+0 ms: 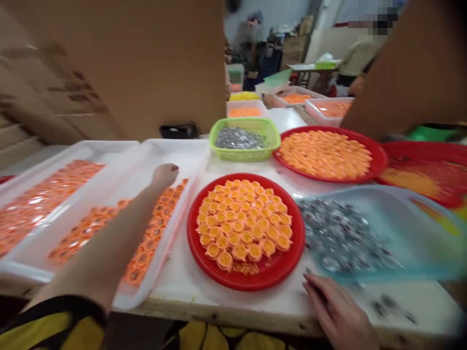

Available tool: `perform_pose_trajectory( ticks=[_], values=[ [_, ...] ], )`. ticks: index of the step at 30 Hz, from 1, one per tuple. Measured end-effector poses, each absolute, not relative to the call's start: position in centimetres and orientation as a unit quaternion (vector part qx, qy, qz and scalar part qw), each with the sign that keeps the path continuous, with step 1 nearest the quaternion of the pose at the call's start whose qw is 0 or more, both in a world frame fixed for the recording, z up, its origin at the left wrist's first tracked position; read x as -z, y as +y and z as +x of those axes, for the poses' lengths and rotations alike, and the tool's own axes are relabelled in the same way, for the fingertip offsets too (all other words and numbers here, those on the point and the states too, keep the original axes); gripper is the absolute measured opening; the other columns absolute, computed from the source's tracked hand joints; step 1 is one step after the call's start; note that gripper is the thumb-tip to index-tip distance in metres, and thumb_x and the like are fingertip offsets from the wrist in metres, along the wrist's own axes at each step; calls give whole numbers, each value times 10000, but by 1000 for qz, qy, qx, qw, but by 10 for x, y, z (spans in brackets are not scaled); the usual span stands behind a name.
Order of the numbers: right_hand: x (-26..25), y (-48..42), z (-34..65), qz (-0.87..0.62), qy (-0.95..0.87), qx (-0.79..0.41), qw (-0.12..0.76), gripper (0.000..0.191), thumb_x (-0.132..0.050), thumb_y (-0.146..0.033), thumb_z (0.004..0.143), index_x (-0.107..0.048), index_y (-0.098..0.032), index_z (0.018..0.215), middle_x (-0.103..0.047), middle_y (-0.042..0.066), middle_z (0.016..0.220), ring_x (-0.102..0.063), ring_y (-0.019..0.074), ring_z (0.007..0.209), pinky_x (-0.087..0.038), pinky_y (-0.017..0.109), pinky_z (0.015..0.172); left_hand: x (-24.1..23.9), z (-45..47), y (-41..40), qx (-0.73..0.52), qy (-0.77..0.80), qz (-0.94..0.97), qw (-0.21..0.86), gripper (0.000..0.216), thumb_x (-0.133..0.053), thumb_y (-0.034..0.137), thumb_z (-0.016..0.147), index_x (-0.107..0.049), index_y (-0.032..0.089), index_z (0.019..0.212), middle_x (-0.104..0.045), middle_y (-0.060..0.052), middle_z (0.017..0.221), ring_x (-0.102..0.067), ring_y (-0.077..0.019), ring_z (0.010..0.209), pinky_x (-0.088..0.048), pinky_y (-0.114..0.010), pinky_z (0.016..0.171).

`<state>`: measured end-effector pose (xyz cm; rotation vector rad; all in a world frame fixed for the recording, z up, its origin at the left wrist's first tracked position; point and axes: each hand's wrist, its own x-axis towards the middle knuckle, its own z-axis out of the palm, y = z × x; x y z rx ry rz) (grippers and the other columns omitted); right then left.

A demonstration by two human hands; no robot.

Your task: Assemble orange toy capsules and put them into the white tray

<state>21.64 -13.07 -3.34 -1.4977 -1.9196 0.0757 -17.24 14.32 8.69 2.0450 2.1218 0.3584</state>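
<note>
My left hand [165, 175] reaches out over a white tray [189, 155] that holds rows of orange plastic caps [153, 228]; its fingers are curled shut and I cannot make out anything in them. My right hand [339, 313] lies on the white table near the front edge, fingers stretched flat, beside the near edge of a pale blue tray [419, 228] of small silver metal pieces [339, 238]. Between the hands stands a red plate [284, 267] packed with orange caps [242, 221].
A second white tray [22, 180] of orange caps lies at the left. A green basket [245, 154] of metal pieces and another red plate [375, 158] of caps stand behind. Cardboard [127, 63] rises at the back. More red plates [430, 150] lie right.
</note>
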Motion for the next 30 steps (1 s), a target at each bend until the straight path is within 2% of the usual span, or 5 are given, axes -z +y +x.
perform_pose_trajectory(
  ticks=[7, 11, 14, 20, 30],
  values=[
    [14, -118, 218, -637, -729, -84, 236, 191, -408, -203, 936, -594, -178, 976, -588, 64, 845, -616, 192, 752, -503, 301, 651, -113, -137, 79, -238, 674, 695, 75, 342, -527, 385, 816, -650, 211, 1082, -690, 47, 942, -593, -118, 755, -479, -295, 808],
    [8, -110, 213, -661, -736, -57, 135, 236, -491, -226, 907, -570, -179, 1124, -556, 53, 856, -620, 212, 741, -489, 304, 588, -102, -100, 21, -236, 570, 771, 158, 273, -573, 391, 797, -683, 225, 985, -707, -1, 901, -623, -159, 774, -490, -280, 739],
    [7, -102, 204, -655, -747, -61, 94, 164, -562, -228, 870, -602, -187, 1024, -558, 49, 883, -624, 213, 760, -482, 293, 577, -77, -74, -3, -209, 481, 826, 208, 218, -560, 328, 821, -680, 212, 962, -681, -38, 910, -621, -174, 830, -494, -296, 751],
    [10, -101, 203, -651, -749, -57, 109, 117, -515, -198, 897, -620, -198, 844, -565, 41, 860, -614, 185, 761, -465, 277, 615, -35, -22, -21, -183, 429, 871, 153, 248, -621, 250, 771, -662, 186, 1007, -591, -75, 916, -558, -215, 867, -477, -351, 769],
    [12, -103, 194, -596, -785, -24, 166, 116, -510, -170, 880, -622, -169, 848, -593, 75, 841, -573, 219, 794, -440, 323, 676, -15, 17, -28, -125, 435, 890, 58, 176, -592, 242, 770, -631, 194, 934, -535, -87, 897, -505, -245, 846, -458, -389, 755]
  ],
)
